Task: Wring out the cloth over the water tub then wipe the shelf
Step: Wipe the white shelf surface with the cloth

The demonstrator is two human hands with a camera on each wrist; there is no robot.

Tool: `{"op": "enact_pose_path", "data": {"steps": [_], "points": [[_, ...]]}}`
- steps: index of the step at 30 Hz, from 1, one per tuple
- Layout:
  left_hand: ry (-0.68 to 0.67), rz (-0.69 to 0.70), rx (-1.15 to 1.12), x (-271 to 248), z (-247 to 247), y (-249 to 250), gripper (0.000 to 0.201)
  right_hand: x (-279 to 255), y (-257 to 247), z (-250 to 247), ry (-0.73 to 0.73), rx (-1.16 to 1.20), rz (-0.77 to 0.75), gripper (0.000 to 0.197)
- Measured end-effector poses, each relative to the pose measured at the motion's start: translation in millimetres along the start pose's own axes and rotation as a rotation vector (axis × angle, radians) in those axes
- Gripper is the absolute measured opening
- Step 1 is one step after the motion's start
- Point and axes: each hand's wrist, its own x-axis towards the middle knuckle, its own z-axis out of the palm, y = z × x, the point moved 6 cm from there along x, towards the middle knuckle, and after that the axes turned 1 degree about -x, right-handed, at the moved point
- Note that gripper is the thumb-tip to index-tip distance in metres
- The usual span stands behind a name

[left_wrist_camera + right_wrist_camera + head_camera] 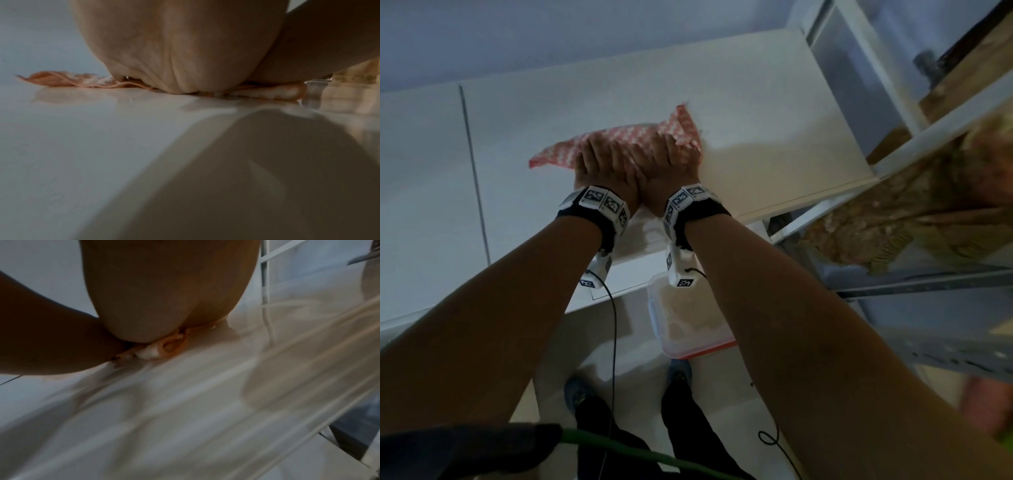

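both hands, left hand (602,164) & right hand (664,161), lie flat w/ straight fingers, pressing the cloth (619,138) on the white shelf (756,113). water tub (688,318) sits on the floor below. risk: loose cloth edges may bunch up & miss spots.

No readable text; only black-white coded markers on wrist bands (604,202)

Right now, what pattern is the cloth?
The cloth has a red-and-white check-like print, shown best in the head view.
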Motion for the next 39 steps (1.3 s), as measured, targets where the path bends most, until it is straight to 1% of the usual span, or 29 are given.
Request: {"op": "enact_pose_path", "data": {"steps": [2,6,12,17,21,24,31,35,39], "points": [[0.001,0.032,0.014,7.5,-2.9,15.7,0.066,0.9,16.7,-1.3,-0.043,0.022,0.045,0.057],[-0.003,0.077,0.012,17.5,-4.1,42.4,0.066,0.9,43.6,3.6,-0.07,0.024,0.102,0.056],[0.001,0.088,0.021,17.1,-4.1,43.6,0.065,-4.5,43.6,0.2,-0.087,0.013,0.116,0.056],[-0.01,0.103,0.04,14.8,-6.1,42.7,0.064,-8.7,41.4,-2.0,-0.134,0.025,0.166,0.058],[-0.04,0.143,0.062,6.8,-3.4,37.3,0.065,-19.7,33.0,-2.5,-0.182,0.006,0.185,0.06],[-0.061,0.17,0.075,-4.0,0.5,31.1,0.065,-29.4,23.7,2.7,-0.192,0.01,0.217,0.059],[-0.092,0.211,0.083,-47.4,13.5,10.7,0.064,-68.1,-6.4,10.7,-0.22,-0.024,0.246,0.06],[-0.086,0.246,0.078,-70.8,19.1,-11.1,0.064,-86.6,-33.4,15.6,-0.225,-0.012,0.262,0.062],[-0.064,0.282,0.065,-86.6,28.0,-34.2,0.062,-98.6,-55.0,24.3,-0.215,0.039,0.31,0.063]]}}
